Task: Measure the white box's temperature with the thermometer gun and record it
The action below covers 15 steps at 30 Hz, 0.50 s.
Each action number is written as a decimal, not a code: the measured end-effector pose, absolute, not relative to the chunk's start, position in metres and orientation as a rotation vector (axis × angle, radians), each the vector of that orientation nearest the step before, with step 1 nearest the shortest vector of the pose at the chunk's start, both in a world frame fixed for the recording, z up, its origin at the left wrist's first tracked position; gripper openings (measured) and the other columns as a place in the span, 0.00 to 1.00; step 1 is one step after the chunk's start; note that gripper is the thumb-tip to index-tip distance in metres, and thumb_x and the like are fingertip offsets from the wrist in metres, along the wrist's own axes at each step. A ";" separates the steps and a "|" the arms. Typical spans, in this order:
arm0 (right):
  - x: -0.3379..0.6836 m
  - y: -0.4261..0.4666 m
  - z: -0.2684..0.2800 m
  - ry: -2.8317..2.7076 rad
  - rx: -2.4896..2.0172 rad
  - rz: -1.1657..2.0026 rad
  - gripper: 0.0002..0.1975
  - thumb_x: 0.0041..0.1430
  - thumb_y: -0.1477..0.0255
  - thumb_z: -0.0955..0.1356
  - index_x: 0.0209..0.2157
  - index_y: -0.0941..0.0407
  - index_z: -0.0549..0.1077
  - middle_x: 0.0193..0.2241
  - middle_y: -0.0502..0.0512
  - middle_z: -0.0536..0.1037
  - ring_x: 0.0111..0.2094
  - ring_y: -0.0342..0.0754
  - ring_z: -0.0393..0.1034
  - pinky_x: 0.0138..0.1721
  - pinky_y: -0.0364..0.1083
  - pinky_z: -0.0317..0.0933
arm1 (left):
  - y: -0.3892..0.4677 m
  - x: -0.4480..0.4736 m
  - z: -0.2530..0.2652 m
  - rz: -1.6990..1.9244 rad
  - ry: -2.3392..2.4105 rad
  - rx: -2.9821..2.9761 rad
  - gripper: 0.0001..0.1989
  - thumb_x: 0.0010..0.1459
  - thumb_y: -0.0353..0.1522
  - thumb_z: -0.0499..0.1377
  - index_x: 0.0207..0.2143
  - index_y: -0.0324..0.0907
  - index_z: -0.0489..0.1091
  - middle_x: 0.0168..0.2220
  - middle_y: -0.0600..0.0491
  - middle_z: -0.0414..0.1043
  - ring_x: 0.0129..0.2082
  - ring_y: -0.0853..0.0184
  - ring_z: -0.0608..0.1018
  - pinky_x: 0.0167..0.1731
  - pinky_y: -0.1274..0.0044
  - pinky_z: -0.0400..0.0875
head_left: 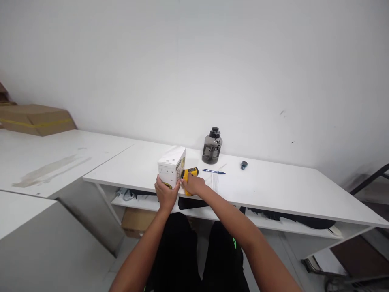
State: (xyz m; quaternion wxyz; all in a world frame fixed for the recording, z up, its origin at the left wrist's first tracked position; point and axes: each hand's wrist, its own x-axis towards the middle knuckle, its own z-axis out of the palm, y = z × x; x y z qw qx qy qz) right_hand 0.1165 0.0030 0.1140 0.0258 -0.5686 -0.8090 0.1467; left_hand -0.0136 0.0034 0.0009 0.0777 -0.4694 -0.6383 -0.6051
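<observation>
My left hand (166, 194) grips the lower front of a white printed box (170, 164), which stands at the table's front edge. Right beside the box is a yellow and black pistol-shaped device (191, 172), its barrel pointing right. My right hand (194, 184) is closed around the device's handle, and its fingertips are close to the left thumb. The fingers partly hide the handle and the box's lower side. Whether the device touches the box I cannot tell.
A dark translucent water jug (212, 148) stands near the wall. In front of it lie a blue pen (214, 171) and a paper sheet (215, 182). A small dark object (243, 165) is farther right. Cardboard boxes (39, 117) sit far left. Below the tabletop runs a shelf (293, 227).
</observation>
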 end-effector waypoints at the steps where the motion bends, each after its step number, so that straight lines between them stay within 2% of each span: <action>1: 0.122 0.005 0.114 -2.548 -1.714 0.480 0.34 0.67 0.54 0.53 0.63 0.66 0.55 0.53 0.75 0.73 0.53 0.64 0.70 0.47 0.58 0.63 | 0.004 -0.014 0.000 -1.810 -1.925 -1.400 0.52 0.47 0.50 0.64 0.62 0.27 0.47 0.54 0.28 0.61 0.56 0.43 0.66 0.55 0.53 0.61; 4: 0.142 0.015 0.120 -2.620 -1.618 0.466 0.30 0.69 0.56 0.51 0.63 0.57 0.58 0.53 0.67 0.75 0.52 0.62 0.71 0.46 0.56 0.63 | 0.005 -0.014 -0.001 -1.784 -1.947 -1.375 0.49 0.49 0.48 0.63 0.62 0.26 0.47 0.54 0.28 0.60 0.56 0.43 0.65 0.55 0.53 0.60; 7: 0.174 0.034 0.128 -2.476 -1.768 0.195 0.23 0.70 0.65 0.53 0.63 0.53 0.59 0.52 0.62 0.76 0.51 0.57 0.71 0.46 0.52 0.63 | 0.005 -0.015 -0.002 -1.767 -1.932 -1.382 0.48 0.49 0.46 0.63 0.62 0.28 0.47 0.54 0.29 0.60 0.56 0.43 0.65 0.54 0.53 0.61; 8: 0.188 0.041 0.128 -2.386 -1.876 0.088 0.23 0.69 0.69 0.55 0.63 0.53 0.59 0.52 0.62 0.75 0.52 0.55 0.71 0.46 0.51 0.62 | 0.005 -0.016 -0.003 -1.764 -1.921 -1.386 0.48 0.49 0.46 0.63 0.62 0.29 0.46 0.53 0.30 0.60 0.56 0.44 0.65 0.54 0.52 0.61; 10: 0.217 0.056 0.124 -2.289 -2.015 0.094 0.20 0.64 0.76 0.60 0.57 0.61 0.65 0.49 0.70 0.76 0.50 0.60 0.72 0.44 0.52 0.62 | 0.005 -0.017 -0.004 -1.754 -1.902 -1.381 0.47 0.49 0.45 0.63 0.62 0.29 0.46 0.53 0.30 0.60 0.56 0.44 0.65 0.54 0.52 0.61; 12: 0.241 0.066 0.115 -2.260 -2.076 0.145 0.15 0.63 0.77 0.61 0.48 0.64 0.72 0.45 0.72 0.78 0.46 0.61 0.74 0.41 0.51 0.62 | 0.005 -0.017 -0.005 -1.745 -1.893 -1.372 0.47 0.50 0.45 0.62 0.62 0.29 0.46 0.53 0.30 0.59 0.56 0.43 0.65 0.53 0.52 0.61; 15: 0.262 0.074 0.100 -2.260 -2.059 0.159 0.13 0.66 0.73 0.60 0.42 0.62 0.74 0.42 0.70 0.79 0.44 0.59 0.74 0.40 0.50 0.61 | 0.006 -0.017 -0.006 -1.761 -1.897 -1.358 0.47 0.49 0.46 0.62 0.62 0.31 0.46 0.54 0.30 0.59 0.56 0.43 0.64 0.54 0.51 0.60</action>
